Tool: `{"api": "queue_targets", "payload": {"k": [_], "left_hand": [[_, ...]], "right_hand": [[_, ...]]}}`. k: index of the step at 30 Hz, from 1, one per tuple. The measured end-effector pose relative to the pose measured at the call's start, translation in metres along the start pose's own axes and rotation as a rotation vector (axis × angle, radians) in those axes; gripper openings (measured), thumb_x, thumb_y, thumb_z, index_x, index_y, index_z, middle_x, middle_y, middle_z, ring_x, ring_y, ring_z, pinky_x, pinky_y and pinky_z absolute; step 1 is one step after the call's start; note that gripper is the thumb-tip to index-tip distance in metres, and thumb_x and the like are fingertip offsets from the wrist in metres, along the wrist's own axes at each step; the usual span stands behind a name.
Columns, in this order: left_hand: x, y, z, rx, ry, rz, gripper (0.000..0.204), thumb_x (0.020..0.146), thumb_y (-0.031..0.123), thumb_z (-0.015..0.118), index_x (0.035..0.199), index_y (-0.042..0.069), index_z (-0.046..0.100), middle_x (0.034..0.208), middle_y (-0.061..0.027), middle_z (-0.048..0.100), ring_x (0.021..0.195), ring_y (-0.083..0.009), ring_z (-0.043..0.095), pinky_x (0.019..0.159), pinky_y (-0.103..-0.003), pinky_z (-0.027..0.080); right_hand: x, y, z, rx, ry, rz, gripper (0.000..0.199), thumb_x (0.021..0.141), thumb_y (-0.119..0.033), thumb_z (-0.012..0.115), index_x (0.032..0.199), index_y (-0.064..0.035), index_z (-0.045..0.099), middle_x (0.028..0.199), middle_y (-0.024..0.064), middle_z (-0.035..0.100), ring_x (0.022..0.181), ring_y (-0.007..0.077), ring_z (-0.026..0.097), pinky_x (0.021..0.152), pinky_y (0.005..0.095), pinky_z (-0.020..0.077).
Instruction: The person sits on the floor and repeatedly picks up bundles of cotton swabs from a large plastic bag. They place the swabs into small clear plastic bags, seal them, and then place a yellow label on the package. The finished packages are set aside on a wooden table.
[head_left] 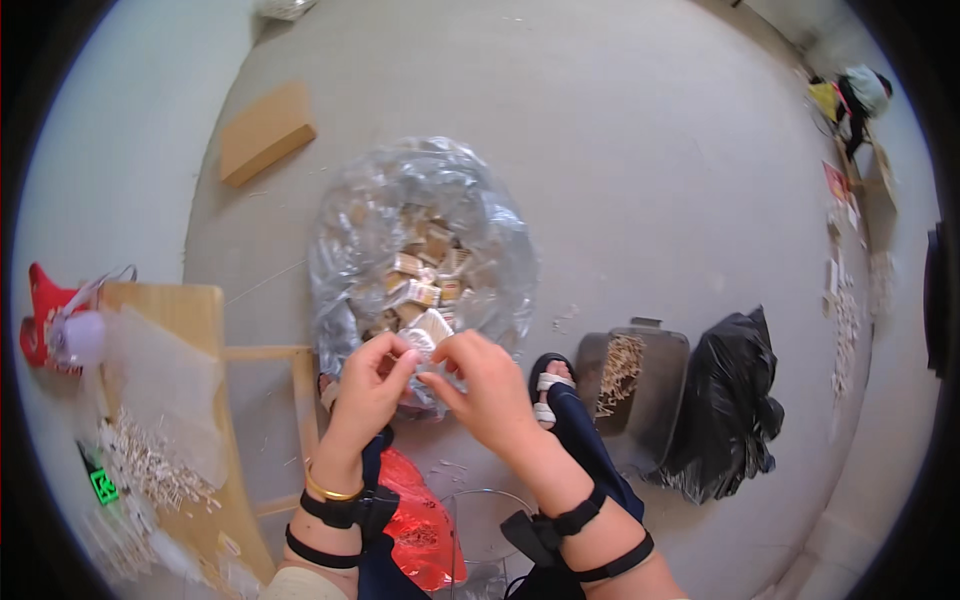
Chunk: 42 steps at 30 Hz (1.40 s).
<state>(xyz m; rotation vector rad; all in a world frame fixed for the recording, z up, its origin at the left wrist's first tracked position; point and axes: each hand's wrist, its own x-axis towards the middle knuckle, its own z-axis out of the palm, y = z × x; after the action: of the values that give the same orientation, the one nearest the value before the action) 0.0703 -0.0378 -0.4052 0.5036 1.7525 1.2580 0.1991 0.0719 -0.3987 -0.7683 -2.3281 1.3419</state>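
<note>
My left hand (370,385) and my right hand (480,385) meet in front of me, fingers curled and pinched. Between their fingertips is a small clear plastic packet (421,341) with something whitish in it; its lower part is partly hidden by my thumbs. Right beyond my hands stands a large clear plastic bag (355,215), its mouth spread wide. Inside the bag lie several small packs (420,293) in white and tan, seemingly filled with thin sticks.
A wooden table (190,310) at left bears loose white-tipped sticks (150,465) and a red item (48,305). A grey bin (660,365) holds sticks, beside a black bag (730,400). Red plastic bag (415,515) lies by my legs; cardboard box (265,135) farther off. Someone (860,95) is far right.
</note>
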Motion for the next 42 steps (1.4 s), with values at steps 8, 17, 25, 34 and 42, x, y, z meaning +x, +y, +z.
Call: {"api": "queue_targets", "payload": {"k": [8,17,25,34,42], "left_hand": [[-0.006,-0.007,-0.004,-0.108,0.054,0.106,0.014,0.092,0.012,0.061,0.082,0.004,0.056,0.068,0.0042,0.055,0.063,-0.001,0.051,0.056,-0.018,0.039],[-0.012,0.007,0.002,0.003,0.09,0.229,0.017,0.091,0.012,0.063,0.08,0.0,0.057,0.074,0.0009,0.053,0.063,-0.0041,0.047,0.057,-0.021,0.038],[-0.017,0.016,-0.002,0.202,0.111,0.286,0.02,0.088,0.014,0.065,0.079,0.0,0.056,0.077,-0.004,0.051,0.071,-0.0095,0.049,0.063,-0.024,0.039],[-0.007,-0.007,-0.003,-0.341,0.345,0.152,0.048,0.101,0.045,0.037,0.109,0.002,0.057,0.107,-0.0112,0.058,0.095,-0.0174,0.059,0.082,-0.028,0.046],[-0.021,0.005,-0.012,-0.249,0.211,0.023,0.043,0.101,0.045,0.04,0.089,0.007,0.055,0.069,0.0001,0.058,0.055,-0.0105,0.054,0.049,-0.025,0.041]], "right_hand": [[0.002,-0.002,0.013,0.23,-0.028,0.045,0.019,0.079,-0.009,0.07,0.094,-0.0012,0.06,0.085,0.0123,0.059,0.08,0.0255,0.062,0.07,0.0343,0.0493],[0.001,-0.008,0.012,0.201,-0.016,0.097,0.011,0.08,-0.006,0.065,0.087,-0.0007,0.058,0.082,0.0119,0.059,0.073,0.0251,0.063,0.066,0.0333,0.0494],[0.006,0.001,0.002,0.131,0.073,0.185,0.009,0.081,-0.005,0.063,0.087,-0.001,0.057,0.081,0.007,0.06,0.071,0.0176,0.062,0.066,0.0299,0.0482],[0.012,-0.004,-0.011,0.931,-0.217,0.413,0.007,0.089,-0.008,0.059,0.092,-0.0013,0.059,0.088,-0.0026,0.058,0.083,0.0055,0.052,0.077,0.0209,0.0413],[0.011,0.001,-0.006,1.01,-0.107,0.487,0.019,0.098,-0.021,0.051,0.106,-0.0042,0.057,0.095,0.0004,0.058,0.084,0.0059,0.055,0.075,0.0232,0.0461]]}}
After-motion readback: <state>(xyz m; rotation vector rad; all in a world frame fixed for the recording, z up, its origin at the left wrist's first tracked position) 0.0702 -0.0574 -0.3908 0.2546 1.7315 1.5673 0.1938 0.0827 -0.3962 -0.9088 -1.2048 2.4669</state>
